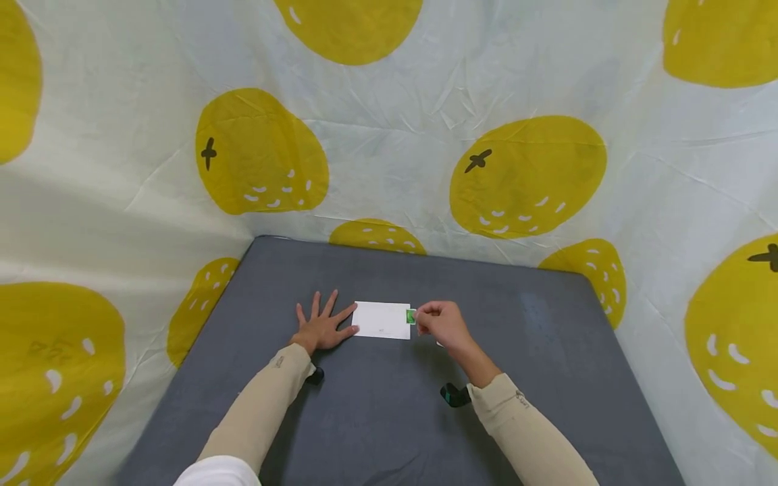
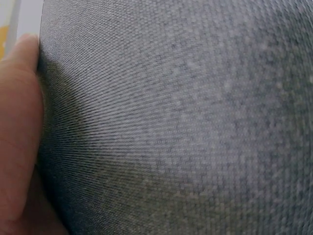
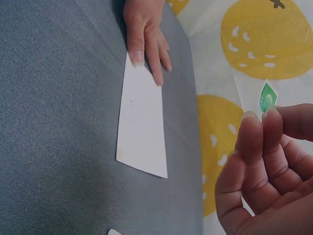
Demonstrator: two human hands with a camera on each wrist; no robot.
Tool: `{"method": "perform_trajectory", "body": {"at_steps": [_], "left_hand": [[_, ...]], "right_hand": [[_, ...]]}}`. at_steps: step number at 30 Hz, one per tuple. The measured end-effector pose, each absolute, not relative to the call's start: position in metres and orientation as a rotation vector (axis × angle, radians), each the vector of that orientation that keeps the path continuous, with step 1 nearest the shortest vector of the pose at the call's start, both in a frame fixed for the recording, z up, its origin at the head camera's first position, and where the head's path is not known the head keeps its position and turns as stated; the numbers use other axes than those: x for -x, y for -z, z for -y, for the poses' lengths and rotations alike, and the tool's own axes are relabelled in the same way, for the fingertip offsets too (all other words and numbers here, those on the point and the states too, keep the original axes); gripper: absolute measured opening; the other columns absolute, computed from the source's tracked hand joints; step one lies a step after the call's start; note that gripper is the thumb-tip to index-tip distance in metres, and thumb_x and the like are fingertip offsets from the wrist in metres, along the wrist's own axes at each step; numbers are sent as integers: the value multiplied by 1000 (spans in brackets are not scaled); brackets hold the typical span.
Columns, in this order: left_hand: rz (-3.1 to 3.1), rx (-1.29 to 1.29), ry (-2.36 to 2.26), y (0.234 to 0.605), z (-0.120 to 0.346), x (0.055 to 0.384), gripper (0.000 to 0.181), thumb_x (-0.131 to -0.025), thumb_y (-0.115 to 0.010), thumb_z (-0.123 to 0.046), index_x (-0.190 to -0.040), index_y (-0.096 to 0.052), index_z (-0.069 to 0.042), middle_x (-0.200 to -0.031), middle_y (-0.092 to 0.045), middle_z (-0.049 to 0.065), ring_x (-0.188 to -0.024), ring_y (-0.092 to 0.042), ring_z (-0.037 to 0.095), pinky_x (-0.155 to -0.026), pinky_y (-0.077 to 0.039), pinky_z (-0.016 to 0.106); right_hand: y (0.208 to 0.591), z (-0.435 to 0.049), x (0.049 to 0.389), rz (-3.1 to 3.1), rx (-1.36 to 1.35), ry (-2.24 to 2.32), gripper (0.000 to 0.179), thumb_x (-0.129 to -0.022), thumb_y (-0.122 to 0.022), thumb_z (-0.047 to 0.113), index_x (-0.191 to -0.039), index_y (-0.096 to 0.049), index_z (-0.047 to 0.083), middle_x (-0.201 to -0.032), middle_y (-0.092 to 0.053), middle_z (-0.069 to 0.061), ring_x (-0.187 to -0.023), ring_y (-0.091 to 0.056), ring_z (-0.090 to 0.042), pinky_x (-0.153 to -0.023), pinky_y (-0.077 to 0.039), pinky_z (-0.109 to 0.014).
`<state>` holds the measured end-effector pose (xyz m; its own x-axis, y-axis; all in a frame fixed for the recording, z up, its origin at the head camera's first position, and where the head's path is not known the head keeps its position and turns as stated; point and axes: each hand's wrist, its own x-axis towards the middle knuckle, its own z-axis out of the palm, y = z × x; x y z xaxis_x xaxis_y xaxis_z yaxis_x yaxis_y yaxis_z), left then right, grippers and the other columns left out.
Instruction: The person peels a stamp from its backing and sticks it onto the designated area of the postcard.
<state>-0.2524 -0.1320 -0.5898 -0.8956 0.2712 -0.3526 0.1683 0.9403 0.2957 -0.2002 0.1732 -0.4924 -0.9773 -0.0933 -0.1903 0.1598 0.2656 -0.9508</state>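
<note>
A white envelope (image 1: 379, 320) lies flat on the grey cloth-covered table, with small faint marks on its face. My left hand (image 1: 322, 331) rests with fingers spread at its left end; the thumb and index finger touch that edge. In the right wrist view, the left thumb lies over the envelope's (image 3: 142, 122) end. My right hand (image 1: 442, 324) pinches a small green stamp (image 3: 267, 97) with a white border between thumb and fingertip. From the head view, the stamp overlaps the envelope's right end; the right wrist view shows it held up, apart from the envelope.
A small white piece (image 3: 113, 232) lies on the table near my right hand, mostly cut off by the frame or hidden. The grey table (image 1: 547, 351) meets a white curtain (image 1: 389, 155) with yellow fruit prints at the back and sides.
</note>
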Motion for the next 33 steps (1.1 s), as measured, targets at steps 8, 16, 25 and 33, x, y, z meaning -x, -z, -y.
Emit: {"method": "perform_trajectory", "body": {"at_steps": [8,16,25,33], "left_hand": [[-2676,-305,-399,589,132,250,73,-101,-40,-74,-165,-17,-47,-178,11,2,-160,24,43,-116,20,80],[-2704,-314,-374,588,132,250,73,-101,-40,-74,-165,-20,-46,-179,6,4,-162,19,45,-117,17,81],[-2705,-309,-433,600,135,254,77,-96,-38,-82,-164,-20,-49,-179,7,1,-161,22,42,-114,23,79],[-2704,-302,-405,613,137,258,76,-97,-40,-80,-164,-17,-51,-178,13,-2,-159,29,40,-114,25,79]], "right_hand": [[495,-174,206,-2361,-83,1730,18,-100,-66,7,-99,-75,-8,-71,-71,-13,-70,-65,-21,-67,-51,-30],[501,-175,212,-2355,-104,1699,22,-102,-64,8,-99,-75,-11,-77,-72,-23,-77,-68,-36,-60,-44,-32],[510,-171,211,-2376,-128,1721,19,-101,-68,12,-99,-79,-4,-79,-75,-14,-69,-67,-18,-59,-44,-30],[522,-167,212,-2379,-119,1731,19,-100,-67,12,-100,-79,-4,-83,-76,-18,-72,-68,-19,-57,-43,-27]]}}
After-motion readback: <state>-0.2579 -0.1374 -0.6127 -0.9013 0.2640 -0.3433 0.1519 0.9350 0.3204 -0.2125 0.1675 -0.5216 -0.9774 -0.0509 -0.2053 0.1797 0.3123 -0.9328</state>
